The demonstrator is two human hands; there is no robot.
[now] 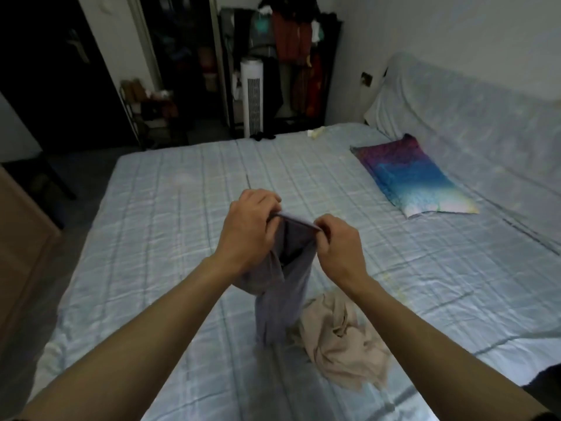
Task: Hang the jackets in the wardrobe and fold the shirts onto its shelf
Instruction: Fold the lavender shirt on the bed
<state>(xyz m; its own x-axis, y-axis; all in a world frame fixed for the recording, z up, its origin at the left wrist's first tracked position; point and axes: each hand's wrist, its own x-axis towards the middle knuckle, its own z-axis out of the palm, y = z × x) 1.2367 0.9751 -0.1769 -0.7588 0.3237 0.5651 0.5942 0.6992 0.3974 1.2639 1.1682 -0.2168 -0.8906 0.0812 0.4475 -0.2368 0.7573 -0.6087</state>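
Over the quilted bed [182,208], left hand [246,232] and right hand [340,247] pinch a limp, perhaps mauve shirt [282,299].

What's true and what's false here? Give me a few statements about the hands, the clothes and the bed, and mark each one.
1. The left hand and the right hand both pinch the top edge of the purple shirt. True.
2. The beige garment hangs from the right hand. False: it lies crumpled on the bed.
3. A pillow lies on the bed, off to the right. True.
4. The purple shirt lies folded flat on the bed. False: it hangs unfolded from both hands.
5. A white fan stands beyond the bed. True.
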